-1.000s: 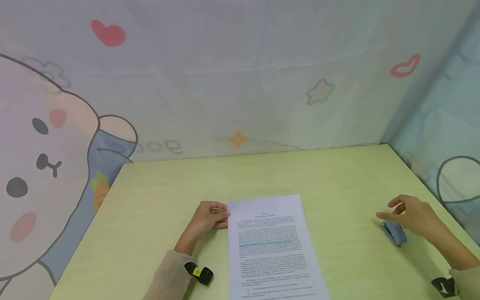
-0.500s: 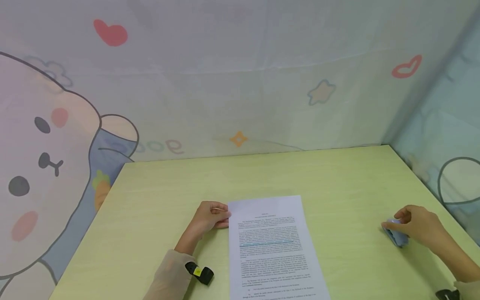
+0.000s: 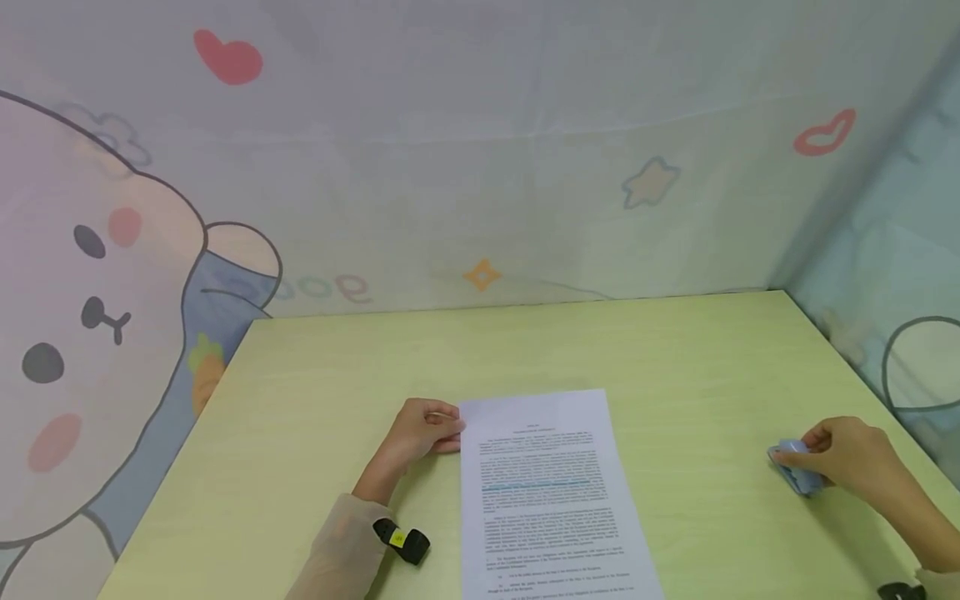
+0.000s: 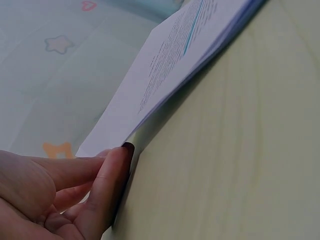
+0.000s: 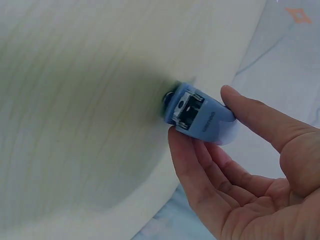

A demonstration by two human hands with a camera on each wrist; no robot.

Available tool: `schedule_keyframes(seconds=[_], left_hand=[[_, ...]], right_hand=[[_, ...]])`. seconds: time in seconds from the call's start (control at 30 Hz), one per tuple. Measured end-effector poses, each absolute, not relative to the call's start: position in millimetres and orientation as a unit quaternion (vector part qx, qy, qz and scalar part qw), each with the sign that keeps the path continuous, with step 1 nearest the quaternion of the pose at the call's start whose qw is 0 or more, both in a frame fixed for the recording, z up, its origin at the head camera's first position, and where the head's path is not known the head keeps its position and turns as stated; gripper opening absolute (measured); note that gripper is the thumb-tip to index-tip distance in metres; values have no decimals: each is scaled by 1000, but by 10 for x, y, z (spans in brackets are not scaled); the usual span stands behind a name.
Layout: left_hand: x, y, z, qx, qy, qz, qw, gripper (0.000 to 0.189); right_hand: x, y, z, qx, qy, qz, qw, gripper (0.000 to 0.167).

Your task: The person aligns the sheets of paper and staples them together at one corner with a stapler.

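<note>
A stack of printed white paper (image 3: 543, 500) lies on the table, with one blue-highlighted line across the text. My left hand (image 3: 420, 429) pinches its upper left corner between thumb and fingers. In the left wrist view the sheets' edge (image 4: 187, 80) lifts slightly from the table near the fingertips. Far to the right, my right hand (image 3: 855, 458) grips a small blue stapler (image 3: 797, 468). Seen from the right wrist, the thumb is on one side of the stapler (image 5: 205, 117) and the fingers are on the other, its metal end facing the tabletop.
The pale yellow-green table (image 3: 360, 358) reaches back to a cloth backdrop (image 3: 525, 167) printed with hearts, stars and a bear. Another cloth (image 3: 915, 250) hangs along the right edge. A black wrist camera (image 3: 405, 542) sits on the left sleeve.
My right hand has come down onto the stapler and closed its thumb and fingers round it. The left hand keeps its hold on the paper corner. The head view has shifted slightly.
</note>
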State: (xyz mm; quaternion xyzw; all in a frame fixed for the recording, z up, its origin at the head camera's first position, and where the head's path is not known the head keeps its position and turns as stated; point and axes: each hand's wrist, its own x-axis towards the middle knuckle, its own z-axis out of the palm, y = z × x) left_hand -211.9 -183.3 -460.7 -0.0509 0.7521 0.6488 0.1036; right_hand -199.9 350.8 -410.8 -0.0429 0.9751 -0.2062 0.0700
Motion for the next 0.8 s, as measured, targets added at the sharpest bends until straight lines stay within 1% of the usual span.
schedule_keyframes(seconds=[0.2,0.37,0.43,0.6,0.8], left_hand=[[-2114,-1834,-4613,-45,748,654,102,17],[-2110,-1831,-4605,-48,748,654,100,17],[-2113,-1830,-4604,-47,750,652,101,16],[-2124,-1831,-4610,-48,752,649,102,17],[-2126,-1836,-4617,-48,751,650,103,16]], right_hand=[[-2032,3506,-4076,-51,972,-209,94,61],[-2048,3463,-4046,-62,974,-194,102,52],[-2050,3444,-4033,-67,975,-187,98,46],[-2108,3420,-4002,-85,977,-177,80,40],[-2193,3308,-3952,-102,974,-191,67,38]])
